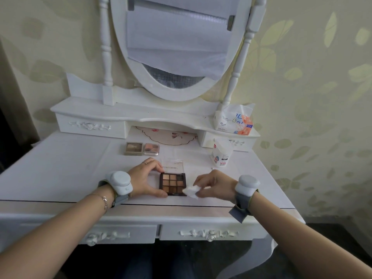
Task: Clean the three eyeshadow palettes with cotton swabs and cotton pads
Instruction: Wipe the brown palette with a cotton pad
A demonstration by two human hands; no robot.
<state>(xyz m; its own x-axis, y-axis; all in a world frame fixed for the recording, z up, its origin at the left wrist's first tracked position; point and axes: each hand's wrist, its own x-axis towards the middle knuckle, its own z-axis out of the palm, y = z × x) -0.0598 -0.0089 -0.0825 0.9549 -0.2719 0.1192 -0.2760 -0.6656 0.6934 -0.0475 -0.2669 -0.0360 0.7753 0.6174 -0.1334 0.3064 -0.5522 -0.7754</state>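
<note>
The nine-pan palette (172,184) lies open on the bench (66,174), the landmark here. The left hand (144,181) braces its left edge between thumb and fingers. The right hand (215,185) pinches a cotton pad (191,191) at its lower right corner, so wiping seems under way. Next likely: sweeping across the frame. Two other palettes (142,149) wait behind it.

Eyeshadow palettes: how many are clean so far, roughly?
None shows as finished. In hand: the left hand steadies the open nine-pan palette while the right hand holds a cotton pad at its corner. Left: the beige palette and pink palette sit behind, untouched.
</note>
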